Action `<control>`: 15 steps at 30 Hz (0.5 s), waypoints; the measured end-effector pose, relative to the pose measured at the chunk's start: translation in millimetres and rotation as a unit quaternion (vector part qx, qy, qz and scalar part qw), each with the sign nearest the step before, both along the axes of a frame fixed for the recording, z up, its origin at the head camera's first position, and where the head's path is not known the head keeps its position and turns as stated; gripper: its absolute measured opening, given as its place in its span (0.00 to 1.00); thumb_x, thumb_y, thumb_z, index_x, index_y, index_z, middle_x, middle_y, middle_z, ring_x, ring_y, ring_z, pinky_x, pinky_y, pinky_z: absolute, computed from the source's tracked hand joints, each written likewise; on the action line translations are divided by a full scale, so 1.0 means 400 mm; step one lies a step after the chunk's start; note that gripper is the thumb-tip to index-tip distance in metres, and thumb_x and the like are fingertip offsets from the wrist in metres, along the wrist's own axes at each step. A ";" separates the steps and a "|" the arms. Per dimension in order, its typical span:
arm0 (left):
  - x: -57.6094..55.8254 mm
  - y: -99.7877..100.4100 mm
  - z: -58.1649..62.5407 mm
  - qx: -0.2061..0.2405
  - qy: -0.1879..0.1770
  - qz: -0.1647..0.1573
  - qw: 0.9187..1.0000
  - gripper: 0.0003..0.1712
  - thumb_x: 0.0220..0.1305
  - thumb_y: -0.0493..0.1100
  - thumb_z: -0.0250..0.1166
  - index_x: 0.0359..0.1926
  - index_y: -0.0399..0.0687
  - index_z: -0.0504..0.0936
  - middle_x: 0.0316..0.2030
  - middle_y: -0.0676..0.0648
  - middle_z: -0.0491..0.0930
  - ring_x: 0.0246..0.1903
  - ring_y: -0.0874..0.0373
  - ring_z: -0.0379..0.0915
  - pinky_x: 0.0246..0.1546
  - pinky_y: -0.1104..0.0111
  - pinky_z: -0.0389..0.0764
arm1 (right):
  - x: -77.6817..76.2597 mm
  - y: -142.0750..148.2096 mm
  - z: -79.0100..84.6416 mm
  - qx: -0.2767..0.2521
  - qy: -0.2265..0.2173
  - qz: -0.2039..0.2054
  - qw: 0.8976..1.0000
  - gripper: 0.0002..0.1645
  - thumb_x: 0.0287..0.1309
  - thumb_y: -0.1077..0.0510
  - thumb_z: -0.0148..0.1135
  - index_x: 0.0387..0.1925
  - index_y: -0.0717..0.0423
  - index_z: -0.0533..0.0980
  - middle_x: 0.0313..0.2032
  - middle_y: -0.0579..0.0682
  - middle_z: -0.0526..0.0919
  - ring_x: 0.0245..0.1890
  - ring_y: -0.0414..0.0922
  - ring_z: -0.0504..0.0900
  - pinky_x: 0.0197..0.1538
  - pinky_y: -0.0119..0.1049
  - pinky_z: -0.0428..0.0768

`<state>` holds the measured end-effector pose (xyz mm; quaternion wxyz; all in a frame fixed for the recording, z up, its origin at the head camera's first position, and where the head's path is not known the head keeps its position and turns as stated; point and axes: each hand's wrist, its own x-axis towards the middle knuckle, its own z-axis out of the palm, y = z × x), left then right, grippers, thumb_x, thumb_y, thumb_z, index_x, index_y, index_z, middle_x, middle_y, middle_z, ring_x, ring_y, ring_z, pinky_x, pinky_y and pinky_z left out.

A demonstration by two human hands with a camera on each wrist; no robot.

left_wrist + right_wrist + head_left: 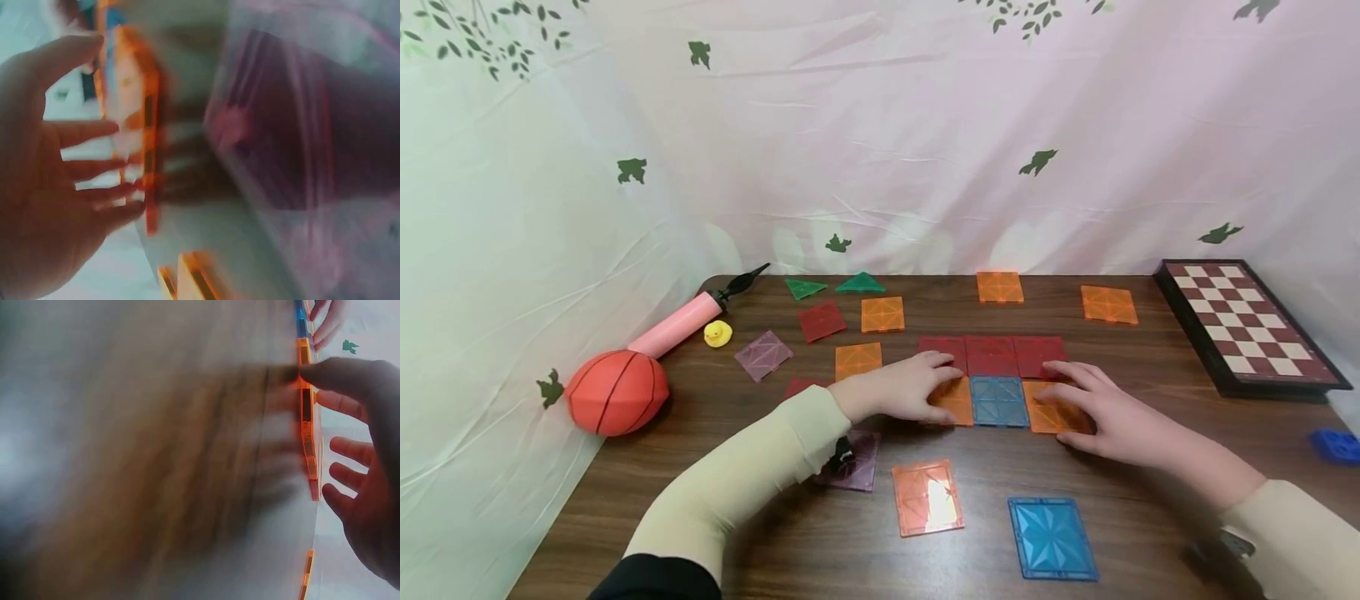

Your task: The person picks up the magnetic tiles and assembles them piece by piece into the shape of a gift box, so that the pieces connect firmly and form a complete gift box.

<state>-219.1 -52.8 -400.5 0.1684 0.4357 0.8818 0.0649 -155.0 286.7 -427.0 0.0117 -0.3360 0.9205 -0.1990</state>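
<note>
Two rows of square magnetic tiles lie together mid-table in the head view. Three red tiles [992, 357] form the far row; a blue tile [1000, 402] sits between a left orange tile [957, 402] and a right orange tile [1047, 415] in the near row. My left hand [910, 387], fingers spread, rests over the left orange tile and reaches the left red one. With loosely bent fingers, my right hand [1108, 417] touches the right orange tile. In the right wrist view its thumb [331, 372] is at an orange edge [306, 406]. Neither hand pinches anything.
Nearer me lie a pale orange tile [917, 504], a blue tile [1052, 542] and a purple tile [863, 467] partly under the left wrist. Several loose tiles, a yellow duck [717, 334], a pink pump [677, 325] and a red ball [616, 393] are leftward; a checkerboard [1247, 321] stands right.
</note>
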 end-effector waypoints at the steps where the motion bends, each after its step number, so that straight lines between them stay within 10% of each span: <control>1: -0.005 -0.013 0.006 0.020 -0.017 0.006 1.000 0.41 0.72 0.60 0.61 0.77 0.45 0.63 0.77 0.39 0.55 0.76 0.46 0.49 0.74 0.61 0.55 | -0.006 -0.003 -0.001 -0.005 -0.006 0.001 1.000 0.36 0.53 0.51 0.79 0.64 0.41 0.77 0.73 0.59 0.62 0.69 0.62 0.59 0.55 0.66 0.76; 8: -0.014 -0.144 0.044 0.101 -0.006 0.096 0.990 0.35 0.74 0.51 0.62 0.74 0.39 0.67 0.73 0.36 0.63 0.73 0.44 0.57 0.72 0.53 0.59 | -0.035 -0.021 -0.008 -0.004 -0.046 0.005 0.999 0.48 0.54 0.41 0.77 0.74 0.43 0.68 0.76 0.61 0.56 0.73 0.67 0.51 0.58 0.71 0.71; 15: 0.014 -0.257 0.021 0.064 -0.006 0.153 0.986 0.34 0.73 0.51 0.63 0.71 0.36 0.70 0.71 0.33 0.65 0.72 0.40 0.59 0.70 0.51 0.62 | -0.044 -0.032 -0.004 0.017 -0.054 0.003 0.998 0.44 0.58 0.39 0.73 0.73 0.44 0.70 0.75 0.62 0.59 0.72 0.68 0.53 0.60 0.71 0.69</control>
